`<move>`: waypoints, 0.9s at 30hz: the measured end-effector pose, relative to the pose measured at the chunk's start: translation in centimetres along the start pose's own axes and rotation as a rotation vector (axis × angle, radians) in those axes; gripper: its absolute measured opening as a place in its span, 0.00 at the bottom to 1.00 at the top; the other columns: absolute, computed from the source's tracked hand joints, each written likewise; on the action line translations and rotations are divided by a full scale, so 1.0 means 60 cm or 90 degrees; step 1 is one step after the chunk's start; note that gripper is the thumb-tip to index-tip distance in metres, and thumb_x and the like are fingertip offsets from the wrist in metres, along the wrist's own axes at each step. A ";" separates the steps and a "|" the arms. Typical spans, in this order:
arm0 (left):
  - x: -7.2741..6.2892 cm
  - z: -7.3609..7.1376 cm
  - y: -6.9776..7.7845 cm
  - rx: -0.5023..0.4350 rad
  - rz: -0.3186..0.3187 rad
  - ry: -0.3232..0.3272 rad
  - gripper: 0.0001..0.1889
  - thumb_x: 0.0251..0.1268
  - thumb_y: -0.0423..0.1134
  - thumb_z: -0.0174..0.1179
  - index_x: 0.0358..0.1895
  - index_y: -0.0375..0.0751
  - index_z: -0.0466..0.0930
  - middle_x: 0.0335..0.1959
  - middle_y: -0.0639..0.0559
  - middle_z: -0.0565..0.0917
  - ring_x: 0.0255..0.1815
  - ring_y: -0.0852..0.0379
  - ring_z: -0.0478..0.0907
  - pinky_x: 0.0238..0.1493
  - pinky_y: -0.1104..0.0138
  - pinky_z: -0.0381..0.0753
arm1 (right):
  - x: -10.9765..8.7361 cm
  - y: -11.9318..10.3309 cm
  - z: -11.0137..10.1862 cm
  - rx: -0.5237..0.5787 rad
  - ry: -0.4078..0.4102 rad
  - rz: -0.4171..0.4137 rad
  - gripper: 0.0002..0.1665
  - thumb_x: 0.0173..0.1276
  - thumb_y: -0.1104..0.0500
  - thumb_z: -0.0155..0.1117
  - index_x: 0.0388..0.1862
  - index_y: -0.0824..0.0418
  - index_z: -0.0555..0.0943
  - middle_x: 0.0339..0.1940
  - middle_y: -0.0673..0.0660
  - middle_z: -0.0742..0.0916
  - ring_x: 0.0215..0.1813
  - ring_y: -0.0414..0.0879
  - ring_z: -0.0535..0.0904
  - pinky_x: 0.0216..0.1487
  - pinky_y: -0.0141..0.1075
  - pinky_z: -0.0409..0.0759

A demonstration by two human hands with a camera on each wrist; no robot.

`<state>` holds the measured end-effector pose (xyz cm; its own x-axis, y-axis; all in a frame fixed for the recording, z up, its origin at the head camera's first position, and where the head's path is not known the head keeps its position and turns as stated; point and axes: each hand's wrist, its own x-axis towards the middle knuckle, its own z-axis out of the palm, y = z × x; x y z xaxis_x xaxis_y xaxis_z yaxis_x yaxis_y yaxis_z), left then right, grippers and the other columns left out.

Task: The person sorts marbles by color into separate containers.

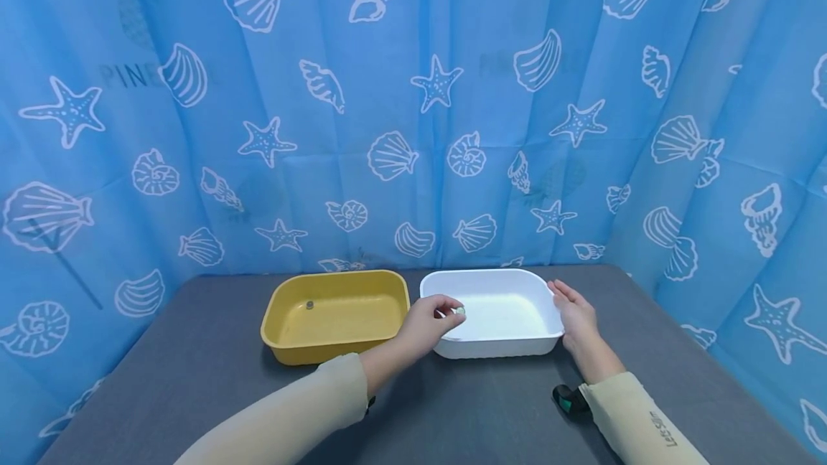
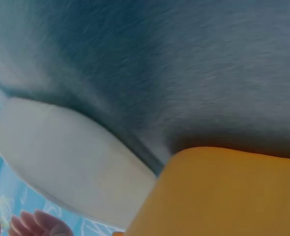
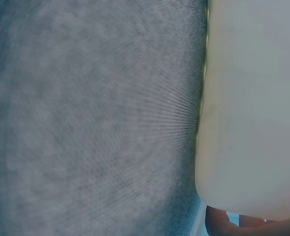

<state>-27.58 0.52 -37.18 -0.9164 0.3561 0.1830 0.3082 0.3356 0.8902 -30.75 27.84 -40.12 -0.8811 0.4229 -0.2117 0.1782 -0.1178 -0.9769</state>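
Note:
My left hand (image 1: pixel 428 323) pinches a small pale greenish piece (image 1: pixel 460 311) between thumb and fingers, above the near left part of a white basin (image 1: pixel 497 349). The piece is too small for me to tell its kind. At the basin's right end, my right hand (image 1: pixel 578 319) rests against the outer wall with its fingers fairly straight. A yellow basin (image 1: pixel 336 347) stands to the left, with a small grey-brown round piece (image 1: pixel 309 305) on its floor. In the left wrist view, the left hand's fingers (image 2: pixel 34 223) show beyond the white basin's wall (image 2: pixel 71 157).
Both basins stand on a dark grey tabletop (image 1: pixel 491 407), with a narrow gap between them. Behind and to the sides hangs a blue curtain (image 1: pixel 400 106) with white shells and starfish. A black strap (image 1: pixel 570 400) is at the right wrist.

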 end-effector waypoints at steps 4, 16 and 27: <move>0.018 0.011 0.004 -0.020 -0.014 0.013 0.09 0.63 0.35 0.65 0.44 0.35 0.84 0.28 0.54 0.77 0.31 0.60 0.71 0.29 0.72 0.72 | -0.001 0.000 -0.001 0.001 0.004 0.003 0.28 0.81 0.61 0.40 0.77 0.59 0.56 0.74 0.57 0.66 0.75 0.49 0.58 0.73 0.42 0.56; 0.072 0.046 -0.002 -0.114 -0.158 0.040 0.09 0.61 0.34 0.67 0.42 0.35 0.83 0.32 0.51 0.79 0.34 0.58 0.74 0.39 0.66 0.76 | -0.003 0.004 -0.001 0.000 0.004 -0.006 0.29 0.80 0.62 0.41 0.77 0.61 0.56 0.74 0.59 0.65 0.75 0.50 0.57 0.73 0.43 0.55; 0.109 0.069 -0.023 -0.020 -0.256 0.042 0.07 0.57 0.32 0.70 0.36 0.38 0.82 0.32 0.51 0.78 0.34 0.56 0.73 0.37 0.64 0.76 | 0.003 0.006 0.001 0.011 0.006 -0.030 0.29 0.80 0.65 0.40 0.77 0.63 0.56 0.74 0.60 0.65 0.75 0.51 0.57 0.73 0.42 0.56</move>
<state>-32.97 6.00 -38.91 -0.9769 0.1453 -0.1564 -0.0846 0.4093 0.9085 -30.87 27.79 -40.52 -0.8839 0.4372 -0.1664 0.1292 -0.1137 -0.9851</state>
